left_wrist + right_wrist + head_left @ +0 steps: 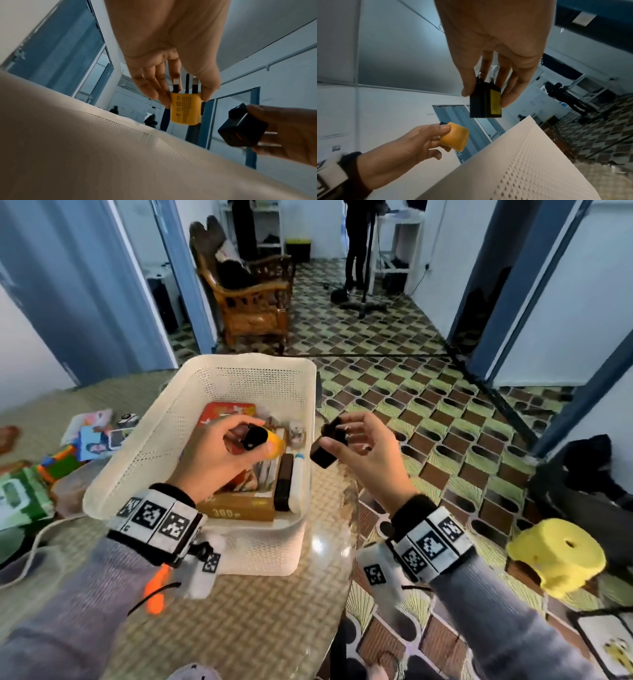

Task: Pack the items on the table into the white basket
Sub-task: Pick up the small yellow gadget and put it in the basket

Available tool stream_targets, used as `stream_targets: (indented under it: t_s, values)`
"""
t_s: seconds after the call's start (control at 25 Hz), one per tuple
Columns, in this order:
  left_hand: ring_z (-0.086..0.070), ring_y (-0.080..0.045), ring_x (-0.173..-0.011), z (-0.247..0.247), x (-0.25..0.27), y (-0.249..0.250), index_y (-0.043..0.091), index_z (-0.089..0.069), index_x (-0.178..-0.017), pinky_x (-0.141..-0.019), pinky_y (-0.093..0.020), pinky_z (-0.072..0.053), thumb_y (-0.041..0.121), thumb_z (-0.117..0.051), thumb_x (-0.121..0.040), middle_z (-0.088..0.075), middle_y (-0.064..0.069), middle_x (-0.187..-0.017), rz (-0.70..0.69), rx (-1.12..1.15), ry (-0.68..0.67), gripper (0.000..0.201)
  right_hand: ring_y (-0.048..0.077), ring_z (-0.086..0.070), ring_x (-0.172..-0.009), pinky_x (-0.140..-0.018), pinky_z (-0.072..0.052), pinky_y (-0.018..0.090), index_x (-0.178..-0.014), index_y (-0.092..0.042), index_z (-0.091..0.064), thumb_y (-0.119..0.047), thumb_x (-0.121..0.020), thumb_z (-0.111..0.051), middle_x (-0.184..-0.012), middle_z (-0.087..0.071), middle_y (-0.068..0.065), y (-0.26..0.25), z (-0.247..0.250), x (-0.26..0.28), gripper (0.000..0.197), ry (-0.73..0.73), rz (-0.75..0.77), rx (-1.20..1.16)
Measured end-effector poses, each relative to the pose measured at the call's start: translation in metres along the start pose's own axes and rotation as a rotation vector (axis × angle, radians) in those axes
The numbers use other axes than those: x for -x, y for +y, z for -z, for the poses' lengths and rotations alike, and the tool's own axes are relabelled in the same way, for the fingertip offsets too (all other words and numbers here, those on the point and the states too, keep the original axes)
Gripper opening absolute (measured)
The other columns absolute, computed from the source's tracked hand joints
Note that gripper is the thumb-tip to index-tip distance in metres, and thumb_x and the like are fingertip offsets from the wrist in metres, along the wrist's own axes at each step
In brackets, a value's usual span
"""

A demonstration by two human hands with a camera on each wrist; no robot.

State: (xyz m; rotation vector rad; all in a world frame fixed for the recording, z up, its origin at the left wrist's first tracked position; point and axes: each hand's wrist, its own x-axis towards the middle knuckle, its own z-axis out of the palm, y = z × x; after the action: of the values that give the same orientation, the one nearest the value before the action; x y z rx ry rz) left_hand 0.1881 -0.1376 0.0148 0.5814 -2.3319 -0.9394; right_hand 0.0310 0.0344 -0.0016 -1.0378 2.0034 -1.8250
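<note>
Woven matting covers the table [239,628], where the white basket [219,371] sits near the right edge, already part-filled with boxes, within easy reach. Above it the left hand [219,450] pinches a yellow plug [186,109] by its sides, ready to drop in. Just outside the rim, the right hand [363,450] pinches a black charger [485,102], probably waiting its turn.

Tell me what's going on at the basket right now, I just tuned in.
A person is packing a white perforated plastic basket on the table. The left hand pinches a yellow plug-in charger with black prongs above the basket's inside. The right hand holds a black cube-shaped charger just outside the basket's right rim. Both are in the air. A brown box, a red card and other small items already lie inside.
</note>
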Motion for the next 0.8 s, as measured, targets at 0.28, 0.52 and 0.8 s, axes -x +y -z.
stream_targets:
  t_s: [0.28,0.52,0.8]
  values:
    - [-0.058,0.004,-0.08,-0.004,-0.03,0.017,0.037,-0.068,-0.1,-0.067,-0.005,-0.042,0.031,-0.079,-0.073,-0.067,0.013,-0.086,0.14,-0.163,-0.093,0.03,0.014,-0.062,-0.092,-0.084,-0.054,0.031,-0.102,-0.015,-0.055,-0.018,-0.076,-0.078,-0.102,-0.066,0.0,0.021,0.012,-0.073,0.035,-0.236,0.016,-0.036]
    - [-0.059,0.004,-0.081,-0.005,-0.052,0.031,0.044,-0.064,-0.093,-0.069,-0.008,-0.046,0.036,-0.079,-0.072,-0.067,0.015,-0.088,0.225,-0.282,-0.047,0.028,0.003,-0.061,-0.083,-0.073,-0.05,0.015,-0.096,-0.017,-0.056,-0.012,-0.075,-0.079,-0.096,-0.066,-0.004,0.034,0.01,-0.126,0.032,-0.396,0.073,-0.052]
    - [-0.062,-0.012,-0.072,-0.01,-0.076,0.002,0.035,-0.068,-0.098,-0.072,-0.036,-0.054,0.037,-0.082,-0.069,-0.067,0.007,-0.085,0.362,-0.329,0.036,0.033,0.004,-0.062,-0.084,-0.071,-0.047,0.007,-0.11,-0.023,-0.064,-0.016,-0.076,-0.079,-0.104,-0.064,-0.006,0.033,-0.018,-0.192,0.037,-0.669,0.214,0.126]
